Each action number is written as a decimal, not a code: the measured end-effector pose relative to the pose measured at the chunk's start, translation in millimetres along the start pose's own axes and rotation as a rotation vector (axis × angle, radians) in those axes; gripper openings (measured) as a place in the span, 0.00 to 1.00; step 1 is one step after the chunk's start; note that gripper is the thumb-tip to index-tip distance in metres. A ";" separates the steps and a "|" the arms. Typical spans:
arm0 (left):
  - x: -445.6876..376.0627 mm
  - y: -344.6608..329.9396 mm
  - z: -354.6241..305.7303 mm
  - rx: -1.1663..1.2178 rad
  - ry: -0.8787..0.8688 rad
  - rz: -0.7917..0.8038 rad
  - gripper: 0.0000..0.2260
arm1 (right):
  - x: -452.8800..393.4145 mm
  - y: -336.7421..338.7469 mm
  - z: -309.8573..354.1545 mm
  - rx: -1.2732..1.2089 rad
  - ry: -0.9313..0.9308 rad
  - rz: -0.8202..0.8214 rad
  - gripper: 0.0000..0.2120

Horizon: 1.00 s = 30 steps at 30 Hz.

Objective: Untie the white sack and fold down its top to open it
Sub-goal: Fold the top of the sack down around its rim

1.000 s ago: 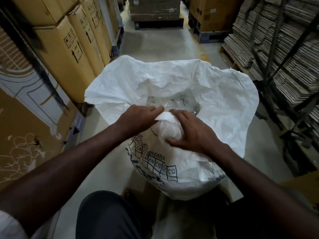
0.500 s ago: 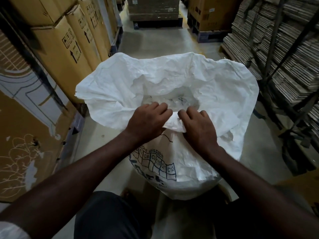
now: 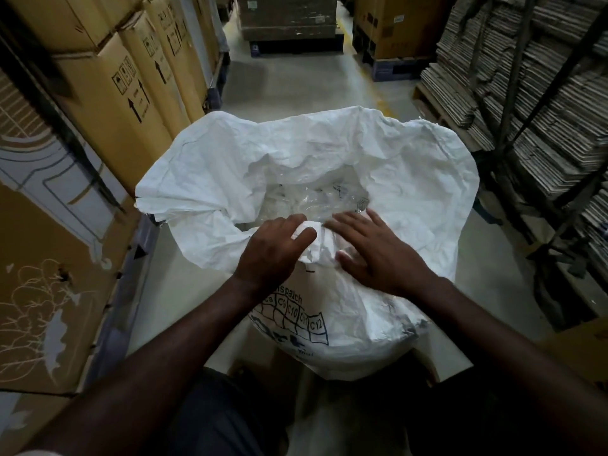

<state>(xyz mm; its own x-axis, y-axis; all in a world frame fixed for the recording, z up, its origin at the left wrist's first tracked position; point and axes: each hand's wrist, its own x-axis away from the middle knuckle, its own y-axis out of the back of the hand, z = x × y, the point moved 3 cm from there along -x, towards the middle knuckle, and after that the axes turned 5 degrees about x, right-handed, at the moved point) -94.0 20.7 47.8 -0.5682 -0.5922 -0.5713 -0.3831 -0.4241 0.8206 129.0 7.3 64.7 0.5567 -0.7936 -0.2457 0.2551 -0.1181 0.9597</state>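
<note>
Warehouse aisle [image 3: 296, 90]; white sack [image 3: 411, 192] printed "C10, C11, C12".

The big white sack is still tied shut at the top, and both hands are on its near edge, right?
Not quite. The head view shows the white sack already open, with clear plastic visible inside. The left hand and the right hand are indeed on its near edge.

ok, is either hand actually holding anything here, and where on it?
The left hand grips the white sack by a bunched fold of its near top edge. The right hand lies flat on the sack beside it, fingers straight, holding nothing.
</note>
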 end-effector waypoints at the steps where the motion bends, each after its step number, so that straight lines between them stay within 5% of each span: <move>1: 0.8 -1.5 -0.1 -0.011 -0.023 0.002 0.09 | -4.7 -0.2 -6.4 0.058 -0.036 0.068 0.37; 5: 8.4 -4.5 -3.0 -0.002 -0.075 0.074 0.15 | -18.6 -2.4 -25.2 0.182 -0.077 0.258 0.54; 14: 18.7 11.9 -9.8 0.271 0.066 0.267 0.31 | -26.1 5.7 -39.9 0.144 -0.036 0.547 0.51; 19: -2.1 22.4 -25.4 0.118 0.122 0.284 0.18 | -26.4 20.9 -38.4 0.284 0.033 0.245 0.25; 25: -34.7 9.0 -52.1 0.007 0.282 0.305 0.39 | -6.7 13.5 -23.6 0.384 0.058 -0.071 0.07; 30: -43.4 -4.2 -67.7 -0.001 0.218 0.248 0.13 | 5.9 12.7 -22.4 0.327 0.109 -0.187 0.08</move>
<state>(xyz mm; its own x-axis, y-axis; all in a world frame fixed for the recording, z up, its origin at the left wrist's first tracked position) -18.4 1.8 68.1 -0.4748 -0.8099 -0.3443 -0.2517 -0.2499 0.9350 153.2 14.5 72.4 0.6099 -0.6740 -0.4168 0.1046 -0.4528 0.8854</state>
